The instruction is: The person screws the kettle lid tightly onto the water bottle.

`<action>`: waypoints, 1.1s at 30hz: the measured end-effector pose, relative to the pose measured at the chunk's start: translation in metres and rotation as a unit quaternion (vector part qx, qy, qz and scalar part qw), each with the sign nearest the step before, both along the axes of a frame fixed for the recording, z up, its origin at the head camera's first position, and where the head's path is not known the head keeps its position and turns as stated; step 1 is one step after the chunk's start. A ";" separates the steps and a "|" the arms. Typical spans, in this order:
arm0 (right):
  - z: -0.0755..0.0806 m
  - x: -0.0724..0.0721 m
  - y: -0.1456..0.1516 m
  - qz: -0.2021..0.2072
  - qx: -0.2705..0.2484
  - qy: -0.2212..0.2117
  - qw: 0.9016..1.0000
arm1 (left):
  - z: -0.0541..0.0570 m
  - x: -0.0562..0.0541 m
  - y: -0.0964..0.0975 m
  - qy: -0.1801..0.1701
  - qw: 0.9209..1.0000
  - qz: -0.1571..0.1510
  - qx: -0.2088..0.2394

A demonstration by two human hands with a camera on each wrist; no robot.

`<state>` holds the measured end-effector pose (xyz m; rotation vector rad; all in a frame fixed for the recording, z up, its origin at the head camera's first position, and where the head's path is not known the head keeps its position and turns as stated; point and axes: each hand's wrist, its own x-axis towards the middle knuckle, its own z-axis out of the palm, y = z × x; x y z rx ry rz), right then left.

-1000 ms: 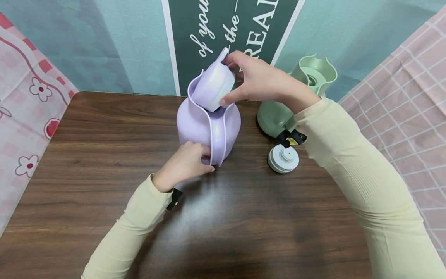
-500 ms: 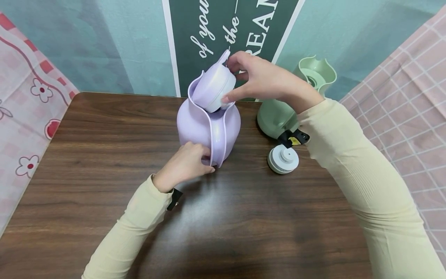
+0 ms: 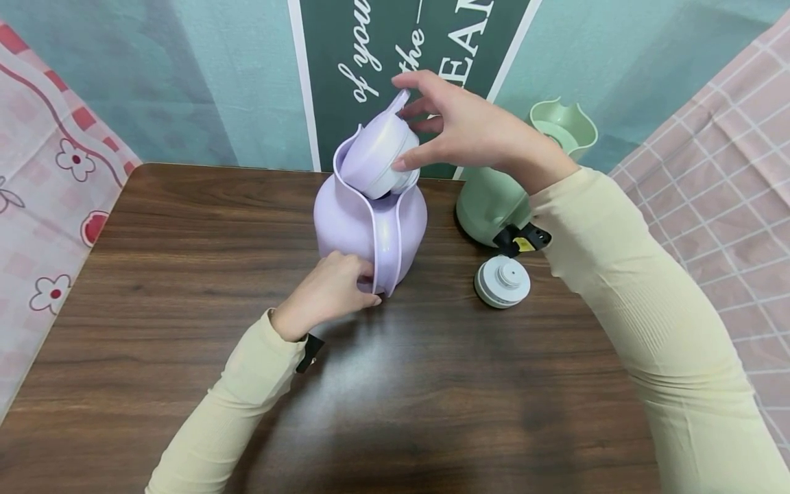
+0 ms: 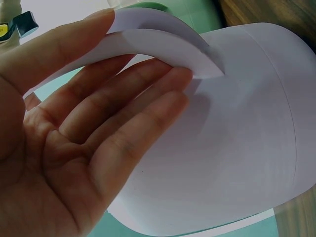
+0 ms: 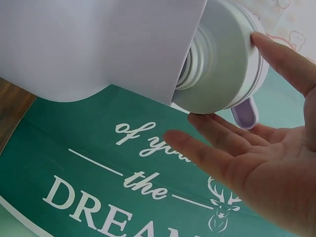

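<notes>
A lavender jug [image 3: 345, 216] stands at the table's back edge, its handle [image 3: 387, 250] facing me. My left hand [image 3: 327, 288] grips that handle; in the left wrist view the thumb lies over it and the fingers [image 4: 143, 118] pass underneath. In the jug's wavy mouth sits a lavender-and-white lid [image 3: 373, 151], tipped on its side with its tab upward. My right hand [image 3: 459, 130] holds the lid's right side between thumb and fingers, the index finger raised off near the tab. The right wrist view shows the lid's white underside [image 5: 222, 64] and ringed threads, partly hidden by the jug's collar.
To the right stands a green jug [image 3: 487, 206], partly behind my right forearm. A white round stopper [image 3: 503, 281] lies on the wooden table [image 3: 395, 398] in front of it. A dark green lettered banner [image 3: 370, 41] hangs behind the jugs.
My right hand has shifted slightly up and right on the lid. Its index finger has lifted and the fingers have spread wider. The left hand and lavender jug stay put.
</notes>
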<state>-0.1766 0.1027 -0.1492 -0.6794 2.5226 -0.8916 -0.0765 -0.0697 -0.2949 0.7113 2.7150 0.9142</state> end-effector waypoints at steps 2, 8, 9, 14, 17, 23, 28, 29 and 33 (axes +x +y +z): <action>0.000 0.001 0.001 0.003 -0.005 -0.002 1.000 | 0.000 0.000 0.000 -0.001 1.000 0.002 0.000; 0.000 0.003 0.002 0.002 -0.012 0.007 1.000 | 0.001 0.000 -0.001 -0.003 1.000 0.002 0.002; 0.000 0.003 0.003 0.002 -0.010 0.008 1.000 | 0.001 0.000 -0.001 -0.003 1.000 0.002 0.002; 0.000 0.002 0.005 0.017 0.023 0.043 0.999 | 0.002 0.000 -0.002 -0.005 1.000 0.005 -0.002; 0.001 0.001 0.007 0.029 0.051 0.077 0.995 | 0.002 0.000 -0.001 -0.007 1.000 0.006 -0.002; 0.001 -0.001 0.009 0.037 0.069 0.085 0.993 | 0.001 0.000 -0.001 -0.004 1.000 0.005 -0.002; 0.002 -0.002 0.008 0.042 0.104 0.093 0.989 | 0.001 0.000 0.000 -0.005 1.000 0.006 -0.005; 0.003 -0.002 0.008 0.041 0.111 0.096 0.988 | 0.001 0.000 0.000 -0.005 1.000 0.006 -0.005; 0.004 -0.001 0.007 0.029 0.123 0.099 0.987 | 0.001 0.000 -0.001 -0.004 1.000 0.007 -0.004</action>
